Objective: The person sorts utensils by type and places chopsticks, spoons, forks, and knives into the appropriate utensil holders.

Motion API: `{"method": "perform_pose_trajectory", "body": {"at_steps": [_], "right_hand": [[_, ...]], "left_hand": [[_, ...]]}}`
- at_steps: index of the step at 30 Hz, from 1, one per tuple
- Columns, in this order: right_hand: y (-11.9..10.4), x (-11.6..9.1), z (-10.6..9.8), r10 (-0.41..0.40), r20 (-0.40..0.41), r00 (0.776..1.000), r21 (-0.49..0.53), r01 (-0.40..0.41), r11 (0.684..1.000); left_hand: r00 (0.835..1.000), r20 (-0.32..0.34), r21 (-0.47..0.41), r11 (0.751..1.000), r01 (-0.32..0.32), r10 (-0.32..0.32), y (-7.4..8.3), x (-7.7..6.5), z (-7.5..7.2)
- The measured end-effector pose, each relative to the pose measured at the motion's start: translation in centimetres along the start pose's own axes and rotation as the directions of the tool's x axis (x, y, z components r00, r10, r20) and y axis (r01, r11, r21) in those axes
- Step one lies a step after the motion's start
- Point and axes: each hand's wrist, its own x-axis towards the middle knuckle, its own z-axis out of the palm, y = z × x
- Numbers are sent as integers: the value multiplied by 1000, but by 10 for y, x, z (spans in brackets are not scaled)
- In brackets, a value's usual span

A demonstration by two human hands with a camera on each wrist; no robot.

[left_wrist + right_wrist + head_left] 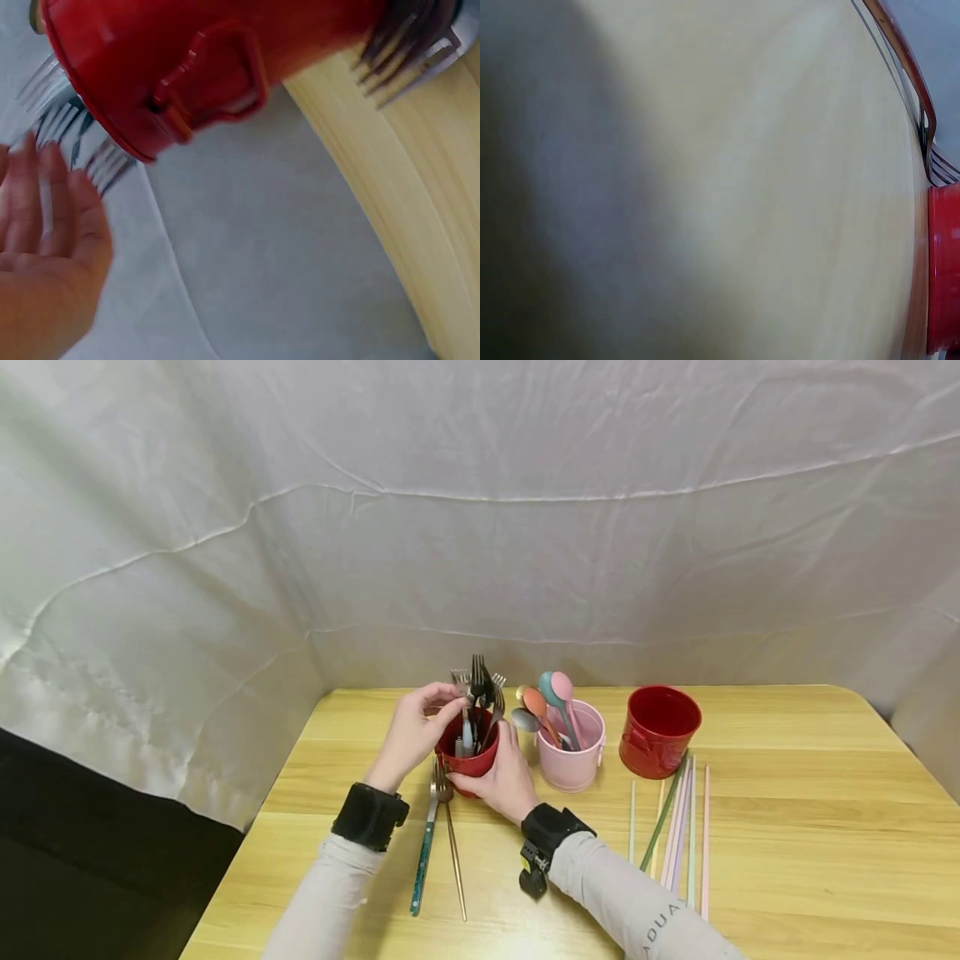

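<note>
In the head view, my left hand pinches a fork among several forks standing tines-up in a small red bucket. The left wrist view shows my left fingers beside the tines of the forks and the side handle of the red bucket. My right hand grips the bucket from its right side, thumb across the front. Two forks lie on the table before the bucket: one with a teal handle, one with a thin gold-brown handle. The right wrist view is mostly blurred.
Right of the hands, a pink bucket holds several spoons. Beyond it stands another red bucket. Several pastel and green chopsticks lie in front of it on the wooden table. A pale cloth hangs behind the table.
</note>
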Motion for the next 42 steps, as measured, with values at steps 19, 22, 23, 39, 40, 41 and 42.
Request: {"method": "perform_pose_trajectory", "body": {"at_steps": [19,22,23,39,40,41,42], "right_hand": [[2,0,1,1,4,1000,12,-1,1000],[2,0,0,13,10,1000,17,-13,1000],[2,0,0,17,10,1000,17,-17,1000],[0,-1,0,36,15,999,12,-36,999],[0,-1,0,37,14,999,12,-37,999],[0,-1,0,37,14,999,11,-37,999],[0,-1,0,36,13,999,11,-36,999]], "left_hand": [[991,1,74,988,134,-134,-25,-27,-12],[988,7,83,985,151,-152,-26,-31,-14],[987,8,86,984,157,-158,-27,-32,-14],[981,-1,169,967,191,-194,-32,-56,-21],[980,-1,180,964,197,-200,-32,-59,-22],[978,0,186,961,205,-209,-32,-61,-22],[976,3,193,958,213,-218,-32,-63,-22]]}}
